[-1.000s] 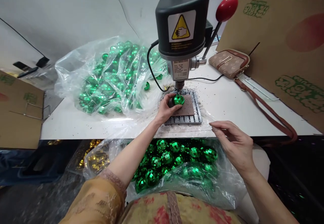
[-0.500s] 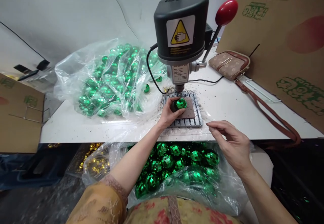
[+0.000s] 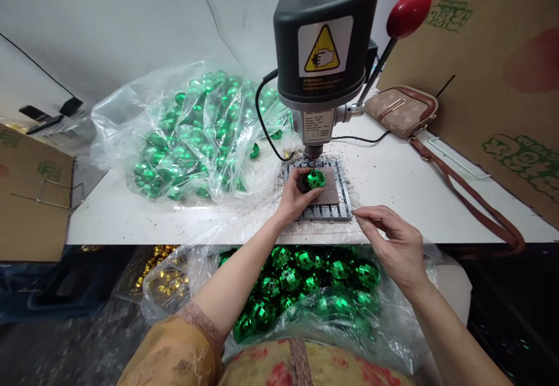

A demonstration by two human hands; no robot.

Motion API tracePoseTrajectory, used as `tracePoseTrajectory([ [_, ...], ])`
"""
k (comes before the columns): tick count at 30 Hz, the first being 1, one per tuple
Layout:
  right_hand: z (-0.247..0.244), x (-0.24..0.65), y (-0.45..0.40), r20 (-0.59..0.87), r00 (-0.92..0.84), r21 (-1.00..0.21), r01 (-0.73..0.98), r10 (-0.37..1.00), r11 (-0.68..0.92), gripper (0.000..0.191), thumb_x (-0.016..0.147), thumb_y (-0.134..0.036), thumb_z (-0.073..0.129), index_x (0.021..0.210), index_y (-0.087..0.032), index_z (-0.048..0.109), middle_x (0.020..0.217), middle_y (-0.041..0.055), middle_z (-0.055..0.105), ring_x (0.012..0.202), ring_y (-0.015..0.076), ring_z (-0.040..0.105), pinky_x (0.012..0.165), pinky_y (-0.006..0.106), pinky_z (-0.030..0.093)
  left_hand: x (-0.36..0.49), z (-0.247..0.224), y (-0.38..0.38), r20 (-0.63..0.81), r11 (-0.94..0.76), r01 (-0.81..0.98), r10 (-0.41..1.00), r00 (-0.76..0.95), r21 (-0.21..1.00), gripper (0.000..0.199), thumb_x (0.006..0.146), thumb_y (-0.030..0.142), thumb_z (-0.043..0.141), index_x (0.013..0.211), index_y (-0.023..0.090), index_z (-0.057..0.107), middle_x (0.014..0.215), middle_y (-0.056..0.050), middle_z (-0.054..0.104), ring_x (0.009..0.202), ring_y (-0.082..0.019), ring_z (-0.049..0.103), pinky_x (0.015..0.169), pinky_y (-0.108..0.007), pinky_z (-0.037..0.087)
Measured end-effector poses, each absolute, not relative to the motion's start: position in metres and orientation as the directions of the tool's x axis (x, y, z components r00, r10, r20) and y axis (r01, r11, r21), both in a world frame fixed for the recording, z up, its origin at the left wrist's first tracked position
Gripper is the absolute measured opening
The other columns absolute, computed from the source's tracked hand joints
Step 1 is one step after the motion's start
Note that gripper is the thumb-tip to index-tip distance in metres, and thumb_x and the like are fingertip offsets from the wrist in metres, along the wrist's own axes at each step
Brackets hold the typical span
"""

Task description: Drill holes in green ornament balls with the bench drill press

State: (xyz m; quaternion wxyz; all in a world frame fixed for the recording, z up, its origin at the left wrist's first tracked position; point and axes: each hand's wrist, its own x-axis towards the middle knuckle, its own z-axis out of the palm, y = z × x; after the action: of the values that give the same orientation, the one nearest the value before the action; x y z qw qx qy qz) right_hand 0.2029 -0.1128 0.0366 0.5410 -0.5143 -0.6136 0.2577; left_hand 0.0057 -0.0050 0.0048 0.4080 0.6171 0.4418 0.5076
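My left hand point(image 3: 296, 199) grips a shiny green faceted ball point(image 3: 316, 179) between thumb and fingers. The ball sits over a brown board point(image 3: 332, 191) on the slotted metal base point(image 3: 345, 211) of a small drill press point(image 3: 325, 48), just under its chuck point(image 3: 313, 151). Near the base's front right corner is my right hand point(image 3: 395, 243), with thumb and forefinger pinched together. Whatever is between those fingertips, if anything, is too small to make out. In front of my body lies an open plastic bag full of green faceted balls point(image 3: 289, 279).
A clear bag of green ball pieces point(image 3: 196, 135) covers the table's left side. The press's red-knobbed lever point(image 3: 409, 13) sticks out to the right. Behind it are a brown purse point(image 3: 402, 109) with a strap and a large carton point(image 3: 493, 83). Dark shavings surround the base.
The view has shifted slightly, with the press now appearing further right. My right hand has come a little closer to the base. The green ball in my left hand shows a slightly different tilt.
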Motion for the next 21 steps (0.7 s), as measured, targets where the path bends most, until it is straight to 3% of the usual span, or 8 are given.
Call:
tracePoseTrajectory([
  [7, 0.038, 0.204, -0.108, 0.404, 0.097, -0.866, 0.363, 0.91, 0.345, 0.01, 0.087, -0.027, 0.065, 0.09, -0.024, 0.073, 0.09, 0.002, 0.072, 0.084, 0.0121, 0.068, 0.075, 0.026, 0.058, 0.006, 0.004, -0.005, 0.284, -0.293, 0.116, 0.955, 0.089, 0.949, 0.053, 0.07, 0.039, 0.086, 0.11, 0.021, 0.056, 0.107, -0.007, 0.062, 0.107, -0.026, 0.06, 0.095, -0.04, 0.047],
  [12, 0.084, 0.215, -0.084, 0.506, 0.254, -0.84, 0.36, 0.824, 0.405, 0.01, 0.082, -0.025, 0.071, 0.091, -0.022, 0.074, 0.088, 0.0023, 0.074, 0.08, 0.011, 0.069, 0.075, 0.027, 0.058, 0.006, 0.002, -0.004, 0.279, -0.289, 0.094, 0.954, 0.108, 0.953, 0.052, 0.071, 0.039, 0.085, 0.11, 0.021, 0.054, 0.109, -0.008, 0.062, 0.105, -0.026, 0.061, 0.093, -0.04, 0.048],
  [17, 0.153, 0.226, -0.041, 0.716, 0.414, -0.687, 0.275, 0.562, 0.673, 0.028, 0.082, -0.029, 0.072, 0.106, -0.016, 0.07, 0.092, 0.0082, 0.07, 0.084, 0.0178, 0.071, 0.072, 0.033, 0.059, 0.006, 0.002, -0.003, 0.285, -0.295, 0.1, 0.953, 0.104, 0.95, 0.052, 0.071, 0.04, 0.085, 0.109, 0.021, 0.055, 0.108, -0.007, 0.062, 0.103, -0.025, 0.061, 0.092, -0.039, 0.048],
  [21, 0.19, 0.231, -0.008, 0.705, 0.327, -0.709, 0.334, 0.629, 0.621, 0.045, 0.089, -0.042, 0.059, 0.124, -0.014, 0.059, 0.111, 0.0078, 0.067, 0.089, 0.0105, 0.069, 0.07, 0.021, 0.053, 0.003, -0.001, -0.001, 0.315, -0.332, 0.135, 0.94, 0.132, 0.934, 0.05, 0.074, 0.039, 0.083, 0.112, 0.021, 0.055, 0.109, -0.007, 0.061, 0.104, -0.024, 0.059, 0.094, -0.039, 0.047],
])
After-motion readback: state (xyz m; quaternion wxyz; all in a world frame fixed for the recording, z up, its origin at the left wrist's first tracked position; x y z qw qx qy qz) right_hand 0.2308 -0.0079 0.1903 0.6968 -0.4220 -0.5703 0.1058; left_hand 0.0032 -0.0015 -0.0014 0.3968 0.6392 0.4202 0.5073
